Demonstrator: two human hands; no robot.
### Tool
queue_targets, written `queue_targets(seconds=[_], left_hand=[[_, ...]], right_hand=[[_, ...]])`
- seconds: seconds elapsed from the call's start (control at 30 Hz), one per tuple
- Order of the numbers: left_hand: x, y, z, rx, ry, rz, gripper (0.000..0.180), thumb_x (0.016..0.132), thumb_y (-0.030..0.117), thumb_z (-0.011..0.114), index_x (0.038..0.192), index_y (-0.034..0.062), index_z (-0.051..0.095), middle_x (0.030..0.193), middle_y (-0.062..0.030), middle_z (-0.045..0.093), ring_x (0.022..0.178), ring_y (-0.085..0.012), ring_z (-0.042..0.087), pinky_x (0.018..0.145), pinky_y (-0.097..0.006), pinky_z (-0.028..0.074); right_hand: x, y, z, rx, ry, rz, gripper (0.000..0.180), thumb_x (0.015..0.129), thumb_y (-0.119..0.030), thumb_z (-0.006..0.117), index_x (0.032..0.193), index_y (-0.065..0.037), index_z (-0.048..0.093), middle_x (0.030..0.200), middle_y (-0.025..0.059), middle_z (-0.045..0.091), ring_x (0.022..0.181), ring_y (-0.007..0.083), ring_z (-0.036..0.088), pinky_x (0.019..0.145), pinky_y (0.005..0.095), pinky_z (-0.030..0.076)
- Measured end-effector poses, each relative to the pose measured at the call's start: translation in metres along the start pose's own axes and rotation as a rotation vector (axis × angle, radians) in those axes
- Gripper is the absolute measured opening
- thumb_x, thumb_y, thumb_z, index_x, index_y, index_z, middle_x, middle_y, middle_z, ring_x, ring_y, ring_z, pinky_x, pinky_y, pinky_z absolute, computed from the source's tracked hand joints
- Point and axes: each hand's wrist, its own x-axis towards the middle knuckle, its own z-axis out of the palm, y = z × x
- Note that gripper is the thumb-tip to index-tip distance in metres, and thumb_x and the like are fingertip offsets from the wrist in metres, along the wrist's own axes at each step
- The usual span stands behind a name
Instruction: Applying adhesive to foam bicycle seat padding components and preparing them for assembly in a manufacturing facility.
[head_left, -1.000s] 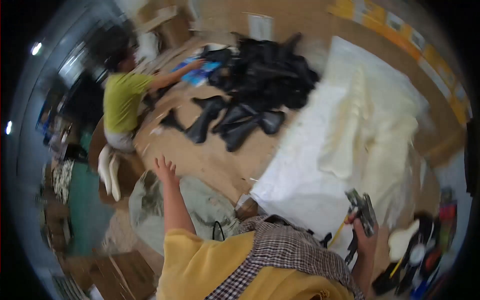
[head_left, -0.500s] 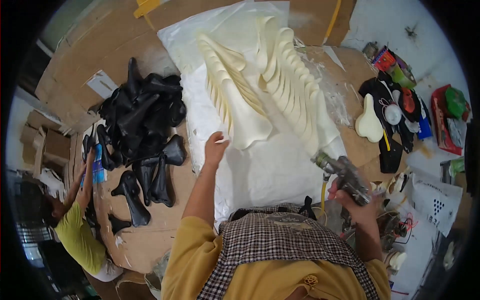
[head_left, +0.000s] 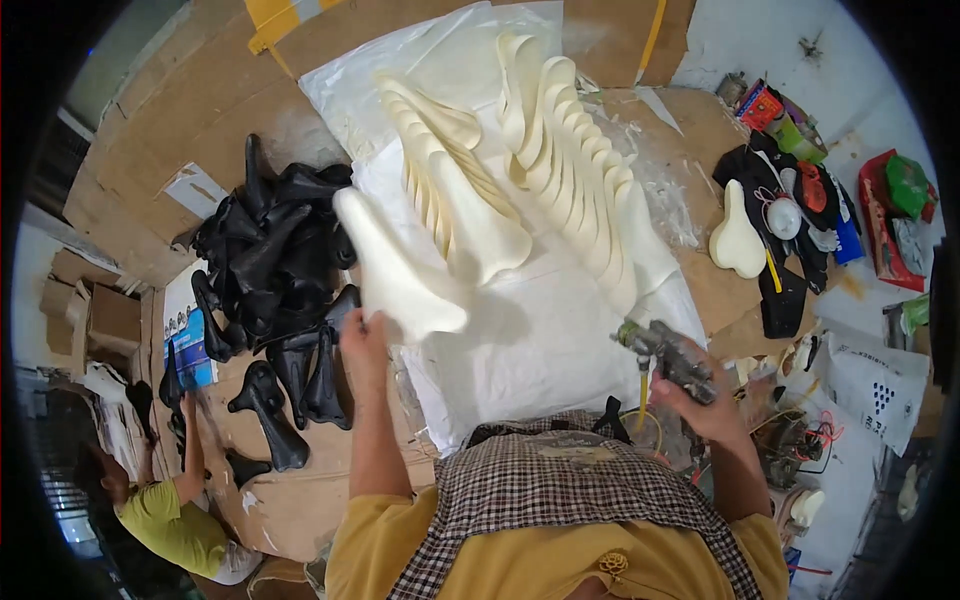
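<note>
1. Presently, on my remote feed, a person's left hand (head_left: 364,342) grips a cream, saddle-shaped foam pad (head_left: 402,268) by its lower left edge, above the left side of a crinkled white sheet (head_left: 500,385) on a cardboard-covered brown worktop (head_left: 322,500).
2. The right hand (head_left: 708,404) is wrapped around a grimy grey metal spray gun (head_left: 674,359) with a green front end and a thin yellow hose (head_left: 643,390) beneath; I cannot tell whether a finger presses the trigger.
3. A one-edge hold: I judge the pad could twist or drop, its two ends being unsupported.
4. Close quarters: swung inward, it could knock the left row of overlapping cream pads (head_left: 490,245); swung outward, it could brush the heap of black, saddle-shaped pieces (head_left: 270,243) and smudge.
5. An accidental squeeze could, I reckon, spatter the right row of overlapping cream pads (head_left: 592,195), whose near end lies close to the nozzle.
6. My count: one pad in hand, one gun, two rows, one lone cream pad (head_left: 737,240) at right, one co-worker (head_left: 175,528) in yellow-green. Pads within rows and black pieces overlap too much to number.
</note>
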Motion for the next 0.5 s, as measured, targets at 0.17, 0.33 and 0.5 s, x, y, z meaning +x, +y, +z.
queue_targets(seconds=[0.17, 0.33, 0.5], left_hand=[[-0.002, -0.020, -0.039, -0.220, 0.174, -0.161, 0.015, 0.085, 0.012, 0.060, 0.091, -0.0013, 0.056, 0.081, -0.0009, 0.057, 0.072, -0.0100, 0.050, 0.064, -0.024, 0.041], [0.000, 0.007, 0.042, -0.625, -0.036, -0.222, 0.016, 0.083, 0.013, 0.062, 0.093, -0.0001, 0.058, 0.083, -0.0054, 0.061, 0.072, -0.0075, 0.052, 0.065, -0.023, 0.043], [-0.007, -0.017, 0.163, 0.277, 0.050, 0.362, 0.036, 0.075, 0.014, 0.066, 0.107, -0.0012, 0.058, 0.105, -0.0173, 0.061, 0.092, -0.0313, 0.059, 0.084, -0.038, 0.047]], right_hand=[[0.008, -0.031, 0.004, 0.237, 0.089, -0.275, 0.055, 0.078, -0.007, 0.067, 0.126, 0.003, 0.042, 0.085, 0.0057, 0.058, 0.077, 0.0119, 0.057, 0.070, 0.0261, 0.048], [0.011, 0.005, -0.006, 0.125, 0.078, -0.074, 0.054, 0.078, -0.002, 0.066, 0.126, 0.003, 0.042, 0.086, 0.0051, 0.058, 0.077, 0.0121, 0.056, 0.072, 0.0276, 0.048], [0.022, 0.024, 0.002, 0.101, -0.019, 0.026, 0.056, 0.079, -0.002, 0.063, 0.129, 0.002, 0.039, 0.087, 0.0050, 0.056, 0.079, 0.0118, 0.054, 0.072, 0.0268, 0.048]])
